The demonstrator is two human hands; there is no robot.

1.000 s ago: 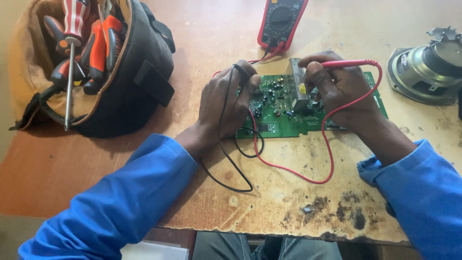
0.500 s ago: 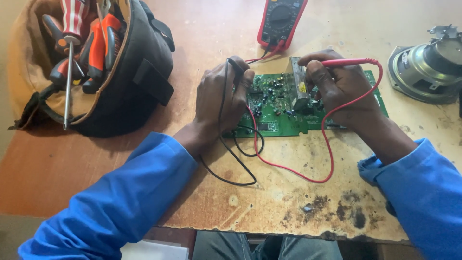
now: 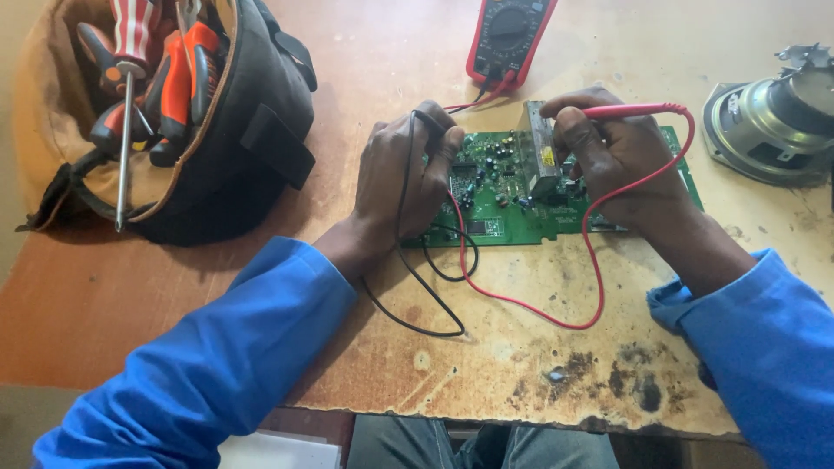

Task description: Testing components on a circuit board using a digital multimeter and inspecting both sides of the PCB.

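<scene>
A green circuit board [image 3: 508, 213] lies flat on the worn wooden table [image 3: 486, 365]. My left hand [image 3: 404, 178] rests on the board's left end, shut on a black probe whose black lead [image 3: 408, 287] loops toward me. My right hand [image 3: 612, 161] is over the board's right half, shut on a red probe [image 3: 621, 110] with its tip down by a silver metal part [image 3: 543, 161]. The red lead [image 3: 591, 260] curves round my right wrist. Both leads run to a red multimeter [image 3: 508, 35] at the table's far edge.
An open black and tan tool bag [image 3: 261, 113] stands at the left, with screwdrivers [image 3: 130, 52] and orange-handled pliers [image 3: 178, 87] in it. A bare loudspeaker [image 3: 773, 122] lies at the right. The near table edge is scorched and chipped.
My left hand has slid a little to the left end of the board with the black probe. My right hand and the red probe have stayed put.
</scene>
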